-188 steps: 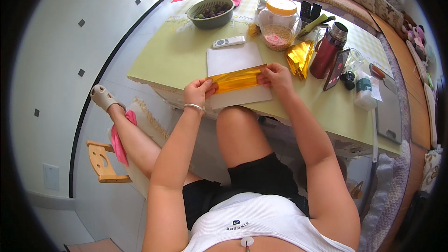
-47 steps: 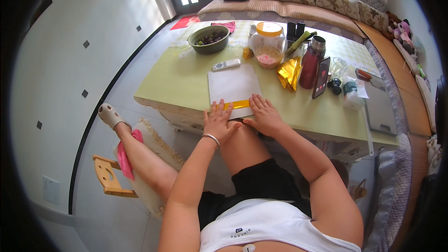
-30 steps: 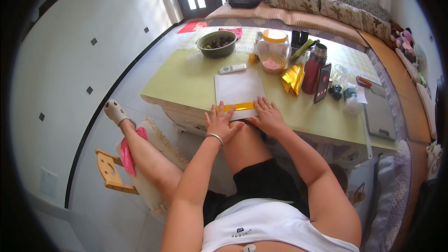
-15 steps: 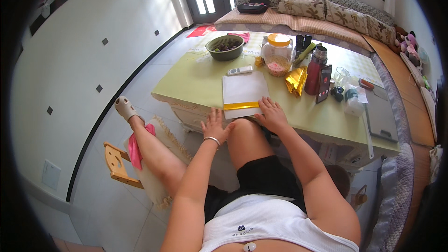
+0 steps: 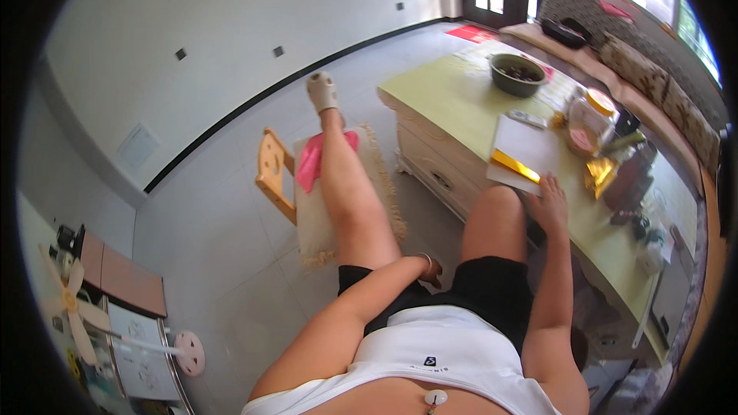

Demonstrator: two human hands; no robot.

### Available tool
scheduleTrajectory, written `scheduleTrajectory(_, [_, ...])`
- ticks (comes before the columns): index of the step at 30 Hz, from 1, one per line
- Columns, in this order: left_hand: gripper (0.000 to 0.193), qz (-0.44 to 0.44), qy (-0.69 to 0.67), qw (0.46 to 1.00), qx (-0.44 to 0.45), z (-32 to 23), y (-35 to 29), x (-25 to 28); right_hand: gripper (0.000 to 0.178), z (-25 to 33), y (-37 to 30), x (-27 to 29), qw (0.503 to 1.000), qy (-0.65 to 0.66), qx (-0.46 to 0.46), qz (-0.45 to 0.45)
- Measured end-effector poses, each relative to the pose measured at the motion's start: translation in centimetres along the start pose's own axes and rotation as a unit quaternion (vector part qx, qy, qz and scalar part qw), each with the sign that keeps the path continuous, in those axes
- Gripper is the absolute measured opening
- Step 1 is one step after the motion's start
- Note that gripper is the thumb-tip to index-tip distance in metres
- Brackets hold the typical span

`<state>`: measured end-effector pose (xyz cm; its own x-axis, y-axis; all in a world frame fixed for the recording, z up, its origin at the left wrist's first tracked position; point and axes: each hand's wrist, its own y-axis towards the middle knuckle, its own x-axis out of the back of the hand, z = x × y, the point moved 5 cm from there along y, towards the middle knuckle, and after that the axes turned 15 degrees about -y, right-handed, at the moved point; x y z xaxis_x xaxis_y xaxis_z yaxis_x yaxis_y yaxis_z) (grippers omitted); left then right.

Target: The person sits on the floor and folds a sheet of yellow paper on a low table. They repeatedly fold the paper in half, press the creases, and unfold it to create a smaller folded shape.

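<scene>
My right hand [image 5: 549, 201] lies at the table's near edge with its fingers stretched out and apart. Its fingertips touch the lower right corner of a white paper sheet [image 5: 529, 141], close to the end of a shiny gold strip [image 5: 513, 164] that runs across the sheet. Away from the table, my left hand [image 5: 433, 269] hangs low over my lap between my thighs, a bracelet at its wrist. Its fingers point down, in shadow and partly hidden; nothing shows in it.
Around the sheet on the table [image 5: 438, 92] are a remote [image 5: 527, 118], a bowl of dark fruit [image 5: 516, 91], a yellow-lidded jar [image 5: 589, 123], gold foil [image 5: 600, 175] and a dark red flask [image 5: 632, 177]. A wooden chair [image 5: 275, 173] supports my left leg; a fan [image 5: 71, 301] stands at lower left.
My left hand has left the table edge beside the sheet and dropped back to my lap. The right hand stays by the sheet's corner. The view has swung left.
</scene>
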<state>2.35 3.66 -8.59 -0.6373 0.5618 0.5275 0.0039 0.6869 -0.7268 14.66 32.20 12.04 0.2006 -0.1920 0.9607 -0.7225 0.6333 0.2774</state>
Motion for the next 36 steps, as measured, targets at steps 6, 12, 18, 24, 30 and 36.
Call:
scheduleTrajectory(6, [0.073,-0.036,0.026,0.996,0.075,3.6,0.3,1.7,0.075,0.3,0.6,-0.4,1.000,0.021,0.000,-0.004])
scheduleTrajectory(12, [0.074,-0.090,-0.024,0.995,0.048,2.8,-0.5,2.9,0.078,-0.4,0.7,-0.9,1.000,-0.002,-0.008,0.012])
scheduleTrajectory(18, [0.075,-0.070,-0.006,0.996,0.061,4.7,0.7,1.7,0.075,1.2,0.2,0.8,1.000,0.007,-0.006,0.019])
scheduleTrajectory(24, [0.078,-0.052,0.018,0.997,0.059,3.6,0.5,2.2,0.079,0.3,-0.1,0.2,1.000,0.000,-0.013,0.028])
scheduleTrajectory(30, [0.081,-0.059,0.025,0.996,0.056,4.1,0.4,2.0,0.082,0.7,0.1,0.4,0.999,-0.004,-0.005,0.034])
scheduleTrajectory(36, [0.083,-0.067,0.018,0.996,0.060,4.8,1.0,1.8,0.079,0.7,-0.1,0.6,0.999,0.008,-0.011,0.033])
